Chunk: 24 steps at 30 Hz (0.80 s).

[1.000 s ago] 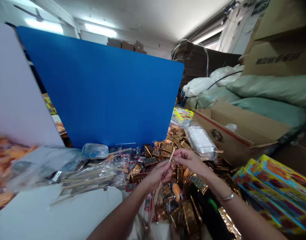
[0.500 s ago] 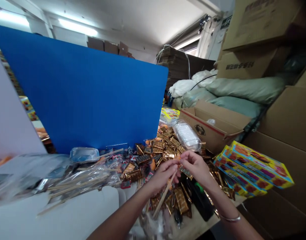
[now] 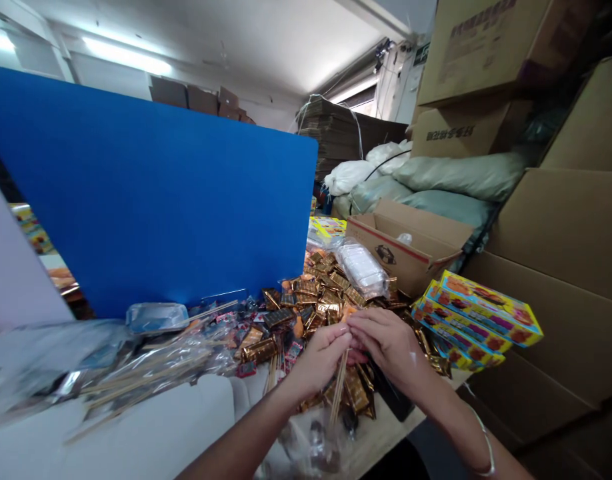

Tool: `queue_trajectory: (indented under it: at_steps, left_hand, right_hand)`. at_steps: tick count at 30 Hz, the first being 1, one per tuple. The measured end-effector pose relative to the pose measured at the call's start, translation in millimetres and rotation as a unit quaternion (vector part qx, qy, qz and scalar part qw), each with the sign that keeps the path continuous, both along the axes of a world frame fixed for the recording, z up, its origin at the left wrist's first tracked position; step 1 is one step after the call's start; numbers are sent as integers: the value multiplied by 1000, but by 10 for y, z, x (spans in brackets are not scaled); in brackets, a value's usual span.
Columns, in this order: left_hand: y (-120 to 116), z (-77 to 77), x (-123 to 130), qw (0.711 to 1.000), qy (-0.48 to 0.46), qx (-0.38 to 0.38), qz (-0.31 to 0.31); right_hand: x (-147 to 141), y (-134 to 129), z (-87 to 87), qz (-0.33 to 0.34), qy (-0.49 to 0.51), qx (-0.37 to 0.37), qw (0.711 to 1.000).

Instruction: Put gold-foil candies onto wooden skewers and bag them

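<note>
Head view, angled down over a crowded table. Left hand [image 3: 319,360] curled almost shut, right hand [image 3: 391,347] likewise, the two touching at the fingertips, with a small bundle of thin wooden sticks [image 3: 339,393] pinched between them and hanging downward. Several sticks, their exact number hidden by the fingers. Just above the fingertips, a small orange piece [image 3: 349,311], too small to identify.

Directly beneath and behind the hands, a heap of gold foil packets [image 3: 326,300], far too many to count. Under the right hand, one black object [image 3: 389,393], mostly hidden. On the right wrist, one thin metal bangle [image 3: 487,453].

Left of the heap, one clear plastic bag of loose wooden sticks [image 3: 136,367] and one small clear tray [image 3: 156,318], both lying on a white tabletop [image 3: 136,413]. Behind them, one tall blue panel [image 3: 146,200].

Beyond the heap, one clear bag of white packets [image 3: 361,270], beside one open cardboard box [image 3: 406,250]. To the right, three yellow-and-blue printed boxes [image 3: 479,310] in a loose stack, against a large brown carton [image 3: 546,320]. Higher up, two printed cartons [image 3: 479,53] stacked on the right, above pale green sacks [image 3: 456,177]. Farther back, one stack of flattened cardboard [image 3: 346,140].
</note>
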<state>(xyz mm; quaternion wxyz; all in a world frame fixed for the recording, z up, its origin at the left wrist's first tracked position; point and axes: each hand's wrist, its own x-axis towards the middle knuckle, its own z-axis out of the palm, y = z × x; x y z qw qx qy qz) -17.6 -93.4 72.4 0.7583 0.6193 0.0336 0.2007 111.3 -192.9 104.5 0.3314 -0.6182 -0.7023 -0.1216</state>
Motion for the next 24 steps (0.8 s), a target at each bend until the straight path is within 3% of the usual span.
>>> queue_trajectory:
  at_steps: [3, 6, 9, 12, 15, 16, 18, 20, 21, 24]
  left_hand:
    - [-5, 61, -77, 981, 3, 183, 58]
    - [-7, 48, -136, 925, 49, 353, 129]
    - [-35, 5, -150, 893, 73, 424, 128]
    - [-81, -32, -115, 922, 76, 367, 97]
    - [-118, -71, -55, 964, 81, 243, 68]
    - [-126, -87, -32, 972, 84, 212, 60]
    - [-134, -128, 11, 981, 93, 166, 40]
    - [-129, -178, 49, 988, 101, 118, 10]
    - [-122, -207, 65, 990, 102, 94, -8]
    - [-88, -305, 105, 991, 99, 50, -70]
  right_hand:
    - [-57, -29, 14, -3, 0, -15, 1000]
    - [-173, -55, -24, -45, -78, -23, 996]
    - [-147, -106, -130, -92, -138, -7, 986]
    - [193, -227, -257, -179, -97, -20, 979]
    - [569, -380, -342, -319, 63, -32, 945]
    - [616, -414, -359, -296, 142, -46, 943]
    - [556, -426, -388, -161, 296, -92, 937]
    - [371, -368, -415, -59, 369, -133, 918]
    - [277, -323, -427, -47, 383, -137, 912]
    - [138, -205, -439, -98, 398, -77, 909]
